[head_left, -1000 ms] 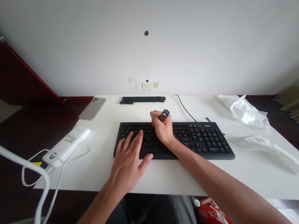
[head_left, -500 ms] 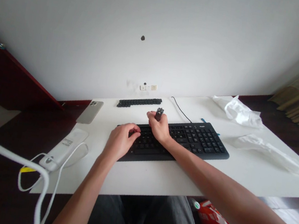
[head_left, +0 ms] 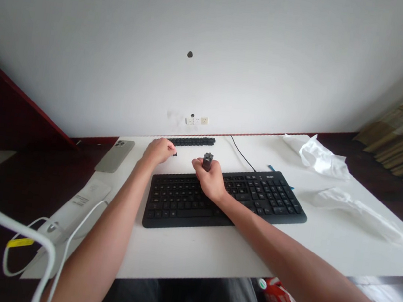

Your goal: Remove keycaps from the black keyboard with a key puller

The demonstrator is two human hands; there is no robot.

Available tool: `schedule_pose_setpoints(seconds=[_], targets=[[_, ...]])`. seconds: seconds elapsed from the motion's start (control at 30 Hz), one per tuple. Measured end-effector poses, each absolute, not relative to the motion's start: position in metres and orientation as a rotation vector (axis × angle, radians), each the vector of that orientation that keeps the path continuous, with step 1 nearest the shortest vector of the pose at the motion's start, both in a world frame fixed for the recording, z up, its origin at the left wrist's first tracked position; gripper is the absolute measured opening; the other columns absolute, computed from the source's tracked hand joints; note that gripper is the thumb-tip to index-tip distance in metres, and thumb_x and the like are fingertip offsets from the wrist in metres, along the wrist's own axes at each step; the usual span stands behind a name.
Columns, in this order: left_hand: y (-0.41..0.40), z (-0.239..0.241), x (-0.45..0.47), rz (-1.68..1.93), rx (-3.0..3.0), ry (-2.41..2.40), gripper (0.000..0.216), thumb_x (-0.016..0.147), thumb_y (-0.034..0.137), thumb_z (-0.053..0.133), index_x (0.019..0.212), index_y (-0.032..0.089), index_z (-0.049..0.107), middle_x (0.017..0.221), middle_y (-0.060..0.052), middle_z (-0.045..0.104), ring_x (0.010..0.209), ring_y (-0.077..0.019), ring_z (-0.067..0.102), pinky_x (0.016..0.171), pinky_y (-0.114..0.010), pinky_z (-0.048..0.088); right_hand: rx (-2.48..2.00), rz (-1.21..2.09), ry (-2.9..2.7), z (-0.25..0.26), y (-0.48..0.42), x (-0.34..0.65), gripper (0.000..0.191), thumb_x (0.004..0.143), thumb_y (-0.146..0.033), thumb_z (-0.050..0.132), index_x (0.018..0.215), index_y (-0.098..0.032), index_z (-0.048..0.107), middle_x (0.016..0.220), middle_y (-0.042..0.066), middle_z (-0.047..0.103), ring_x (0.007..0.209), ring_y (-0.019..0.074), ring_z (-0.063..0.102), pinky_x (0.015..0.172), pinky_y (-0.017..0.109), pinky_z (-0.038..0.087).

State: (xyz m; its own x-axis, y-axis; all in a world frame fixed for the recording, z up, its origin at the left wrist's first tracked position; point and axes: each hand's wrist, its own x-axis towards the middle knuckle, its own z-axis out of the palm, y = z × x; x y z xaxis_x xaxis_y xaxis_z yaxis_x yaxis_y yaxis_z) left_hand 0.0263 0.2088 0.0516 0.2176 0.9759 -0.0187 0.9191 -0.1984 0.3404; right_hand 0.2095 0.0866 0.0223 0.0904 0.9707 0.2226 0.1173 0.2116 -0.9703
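Note:
Near the table's far edge, my left hand (head_left: 158,150) is closed in a pinch, with a small black keycap (head_left: 175,155) at its fingertips. It is just in front of the left end of several black keycaps (head_left: 195,141) lined up in rows. A black keyboard (head_left: 180,198) lies across the middle of the table, some of its upper key places showing without caps. Above the keyboard, my right hand (head_left: 213,180) is wrapped round a dark grey tool (head_left: 207,162) with a pronged upper end. The tool's lower part is hidden by the hand.
A phone (head_left: 114,155) and a white power strip (head_left: 77,208) with cords lie on the left of the white table (head_left: 165,251). Crumpled white plastic bags (head_left: 322,157) sit at the right. A blue item (head_left: 271,168) is partly behind the keyboard, whose cable (head_left: 242,154) runs toward the wall.
My left hand has moved from the keyboard's left part up and away to the keycap rows. My right hand stays over the keyboard with the tool. The view has shifted slightly.

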Motion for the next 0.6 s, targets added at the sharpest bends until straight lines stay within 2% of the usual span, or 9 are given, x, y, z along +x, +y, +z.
schedule_pose_setpoints(seconds=[0.2,0.33,0.5,0.6], targets=[[0.200,0.046,0.026,0.398,2.273,1.853,0.021,0.090,0.035,0.064,0.096,0.028,0.083,0.100,-0.005,0.081,0.095,-0.0256,0.070,0.083,-0.033,0.049,-1.190,0.913,-1.301,0.024,0.085,0.208,0.045,0.091,-0.043,0.057,0.059,-0.023,0.034,0.054,-0.005,0.034,0.055,0.0107,0.031,0.053,0.029,0.026],[0.200,0.046,0.021,0.522,2.406,1.755,0.021,0.091,0.028,0.060,0.099,0.027,0.080,0.098,-0.003,0.076,0.093,-0.0225,0.066,0.084,-0.031,0.047,-1.196,0.886,-1.308,0.025,0.085,0.208,0.045,0.092,-0.041,0.056,0.057,-0.023,0.034,0.053,-0.005,0.034,0.055,0.0108,0.032,0.054,0.029,0.027],[0.197,0.044,0.019,0.454,2.521,1.633,0.014,0.082,0.028,0.067,0.093,0.026,0.076,0.104,-0.005,0.069,0.100,-0.0242,0.062,0.085,-0.032,0.048,-1.192,0.884,-1.319,0.026,0.084,0.208,0.045,0.092,-0.040,0.056,0.058,-0.023,0.034,0.053,-0.005,0.034,0.055,0.0111,0.032,0.054,0.030,0.027],[0.197,0.041,0.019,0.434,2.534,1.626,0.013,0.083,0.027,0.068,0.092,0.026,0.078,0.104,-0.006,0.069,0.102,-0.0260,0.060,0.087,-0.034,0.048,-1.192,0.881,-1.325,0.026,0.084,0.208,0.044,0.093,-0.040,0.056,0.059,-0.023,0.034,0.054,-0.005,0.035,0.055,0.0112,0.032,0.054,0.030,0.028]])
